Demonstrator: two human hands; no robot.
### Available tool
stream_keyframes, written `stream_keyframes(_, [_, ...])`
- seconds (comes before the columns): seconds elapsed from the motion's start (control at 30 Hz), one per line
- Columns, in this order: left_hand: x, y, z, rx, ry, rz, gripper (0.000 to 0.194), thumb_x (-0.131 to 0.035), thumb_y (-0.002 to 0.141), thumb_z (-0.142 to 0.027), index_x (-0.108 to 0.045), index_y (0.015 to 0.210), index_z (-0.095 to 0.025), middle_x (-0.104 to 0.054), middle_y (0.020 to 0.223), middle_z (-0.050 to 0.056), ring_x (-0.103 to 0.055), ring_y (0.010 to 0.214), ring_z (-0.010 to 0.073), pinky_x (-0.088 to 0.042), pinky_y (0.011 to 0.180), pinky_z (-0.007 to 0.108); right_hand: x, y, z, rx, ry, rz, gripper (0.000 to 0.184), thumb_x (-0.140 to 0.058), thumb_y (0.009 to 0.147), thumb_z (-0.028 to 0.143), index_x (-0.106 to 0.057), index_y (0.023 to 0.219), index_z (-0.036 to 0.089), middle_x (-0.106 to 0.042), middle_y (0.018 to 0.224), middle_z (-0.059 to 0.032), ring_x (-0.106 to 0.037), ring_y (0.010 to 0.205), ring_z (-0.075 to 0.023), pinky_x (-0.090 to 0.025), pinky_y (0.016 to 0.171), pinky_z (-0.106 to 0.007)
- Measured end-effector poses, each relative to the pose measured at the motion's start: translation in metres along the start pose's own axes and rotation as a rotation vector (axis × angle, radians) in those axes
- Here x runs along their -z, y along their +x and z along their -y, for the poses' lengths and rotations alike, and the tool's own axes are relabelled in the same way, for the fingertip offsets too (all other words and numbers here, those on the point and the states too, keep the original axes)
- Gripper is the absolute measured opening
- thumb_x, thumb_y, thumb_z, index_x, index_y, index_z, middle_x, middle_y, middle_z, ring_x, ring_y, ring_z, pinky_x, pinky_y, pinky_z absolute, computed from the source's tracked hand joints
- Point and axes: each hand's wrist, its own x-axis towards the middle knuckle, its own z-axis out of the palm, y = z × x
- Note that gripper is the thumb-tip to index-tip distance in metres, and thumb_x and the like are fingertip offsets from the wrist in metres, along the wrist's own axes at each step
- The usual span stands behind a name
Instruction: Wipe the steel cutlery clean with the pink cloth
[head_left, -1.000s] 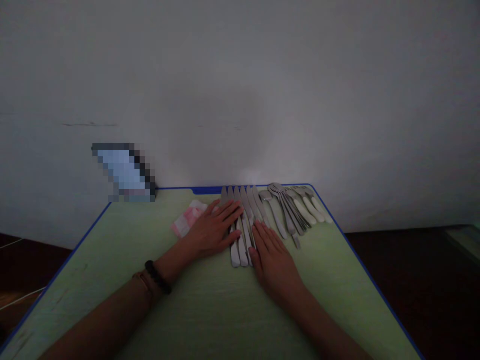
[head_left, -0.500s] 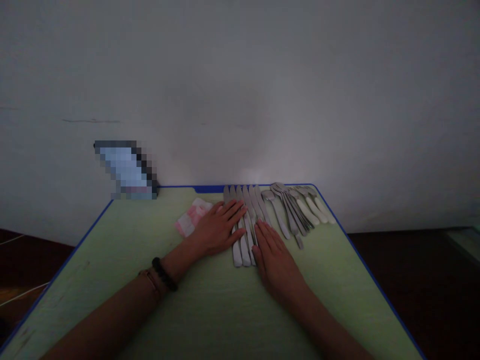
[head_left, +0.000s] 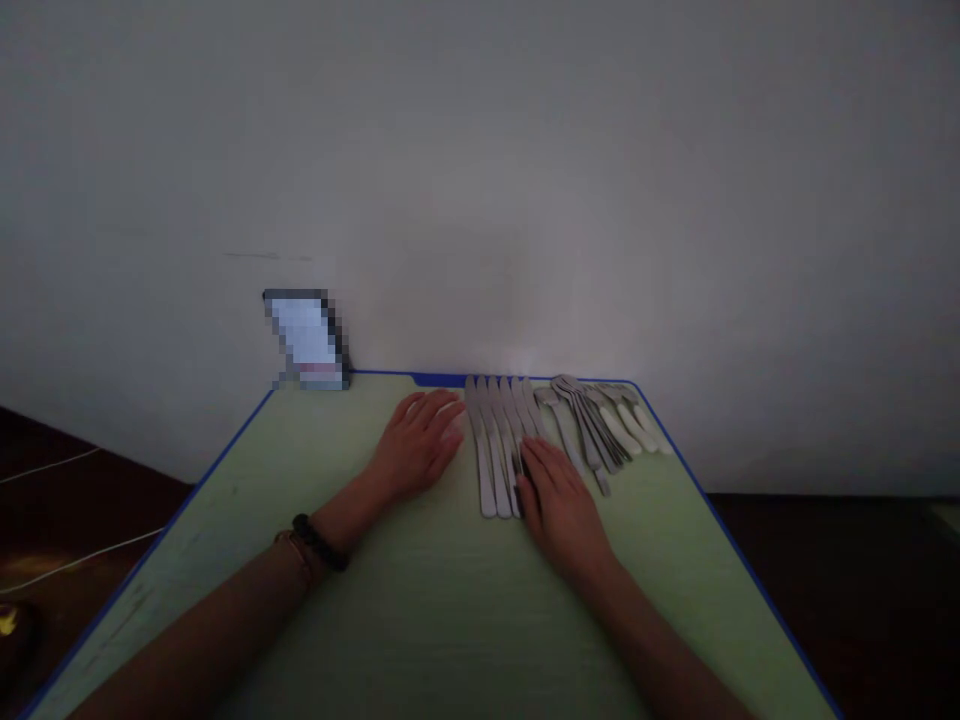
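Several metal table knives (head_left: 493, 450) lie side by side in a row, handles toward me. Just left of them, my left hand (head_left: 412, 445) curls over a pink-and-white cloth (head_left: 450, 437), most of it hidden beneath the palm and fingers. My right hand (head_left: 562, 500) rests over the lower right part of the knife row, its fingers extended and covering some handles. To the right of the knives are a fork (head_left: 559, 420), a bunch of metal spoons (head_left: 592, 425) and several white-handled pieces of cutlery (head_left: 636, 428).
The green table (head_left: 420, 620) has a blue edge and stands against a pale wall (head_left: 480, 180). A pixelated device with a bright screen (head_left: 307, 335) leans upright at the back left corner. White cables (head_left: 82, 560) run across the dark floor at left.
My left hand has moved off the knives and now covers the cloth. My right hand stays by the knife handles. The view has shifted slightly to the left.
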Motion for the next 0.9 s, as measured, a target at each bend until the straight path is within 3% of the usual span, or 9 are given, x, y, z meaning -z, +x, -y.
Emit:
stream_keyframes(0.13, [0.017, -0.046, 0.016, 0.088, -0.015, 0.173, 0.052, -0.038, 0.095, -0.039, -0.037, 0.142, -0.015, -0.039, 0.147, 0.014, -0.03, 0.137, 0.0275, -0.027, 0.111, 0.048, 0.001, -0.002, 0.012, 0.109, -0.016, -0.053, 0.037, -0.042, 0.092, 0.024, -0.058, 0.122, 0.011, -0.063, 0.122, -0.0155, -0.056, 0.118, -0.026, -0.044, 0.103, -0.049])
stream_keyframes(0.2, [0.024, -0.064, 0.019, 0.104, -0.053, 0.184, 0.06, -0.044, 0.092, -0.045, -0.033, 0.145, -0.018, -0.034, 0.15, 0.012, -0.029, 0.138, 0.0274, -0.026, 0.112, 0.048, 0.002, -0.004, 0.02, 0.171, -0.025, -0.076, 0.036, -0.044, 0.092, 0.025, -0.057, 0.122, 0.012, -0.064, 0.121, -0.0145, -0.057, 0.117, -0.0255, -0.045, 0.102, -0.048])
stream_keyframes(0.27, [0.03, -0.075, 0.021, 0.124, -0.107, 0.146, 0.059, -0.049, 0.09, -0.046, -0.038, 0.142, -0.019, -0.034, 0.151, 0.012, -0.029, 0.138, 0.0276, -0.027, 0.112, 0.047, 0.002, -0.005, 0.03, 0.237, -0.037, -0.098, 0.036, -0.045, 0.091, 0.025, -0.057, 0.123, 0.013, -0.064, 0.121, -0.0137, -0.058, 0.115, -0.0249, -0.046, 0.101, -0.046])
stream_keyframes(0.4, [0.032, -0.083, 0.024, 0.221, -0.23, 0.03, 0.033, -0.042, 0.094, -0.035, -0.061, 0.118, -0.023, -0.048, 0.139, 0.009, -0.039, 0.13, 0.0256, -0.036, 0.107, 0.046, -0.004, 0.002, 0.057, 0.319, -0.052, -0.131, 0.035, -0.046, 0.091, 0.025, -0.056, 0.122, 0.014, -0.063, 0.122, -0.0129, -0.058, 0.115, -0.0245, -0.047, 0.1, -0.046])
stream_keyframes(0.5, [0.029, -0.083, 0.026, 0.354, -0.288, -0.094, 0.028, -0.049, 0.089, -0.03, -0.06, 0.111, -0.017, -0.063, 0.113, 0.012, -0.056, 0.107, 0.0247, -0.044, 0.097, 0.043, -0.016, 0.015, 0.084, 0.331, -0.046, -0.133, 0.036, -0.044, 0.091, 0.025, -0.056, 0.123, 0.013, -0.062, 0.124, -0.0135, -0.056, 0.116, -0.0254, -0.048, 0.098, -0.046])
stream_keyframes(0.6, [0.027, -0.083, 0.027, 0.415, -0.309, -0.168, 0.032, -0.057, 0.081, -0.026, -0.058, 0.111, -0.015, -0.065, 0.102, 0.011, -0.059, 0.097, 0.0249, -0.047, 0.09, 0.043, -0.029, 0.023, 0.105, 0.339, -0.027, -0.131, 0.038, -0.043, 0.091, 0.027, -0.054, 0.124, 0.012, -0.063, 0.124, -0.0133, -0.057, 0.115, -0.0256, -0.048, 0.096, -0.045])
stream_keyframes(0.73, [0.027, -0.085, 0.028, 0.391, -0.283, -0.173, 0.031, -0.053, 0.082, -0.02, -0.059, 0.112, -0.015, -0.065, 0.097, 0.009, -0.058, 0.097, 0.0239, -0.046, 0.091, 0.042, -0.038, 0.02, 0.111, 0.295, -0.033, -0.164, 0.039, -0.043, 0.092, 0.032, -0.055, 0.123, 0.012, -0.065, 0.119, -0.0144, -0.059, 0.111, -0.026, -0.047, 0.094, -0.045])
stream_keyframes(0.9, [0.026, -0.091, 0.026, 0.339, -0.134, -0.127, 0.028, -0.051, 0.086, -0.026, -0.061, 0.111, -0.018, -0.062, 0.112, 0.011, -0.054, 0.106, 0.0269, -0.044, 0.092, 0.046, -0.035, 0.012, 0.107, 0.268, -0.012, -0.139, 0.029, -0.044, 0.091, 0.029, -0.059, 0.113, 0.017, -0.069, 0.109, -0.0103, -0.062, 0.102, -0.0257, -0.046, 0.091, -0.046])
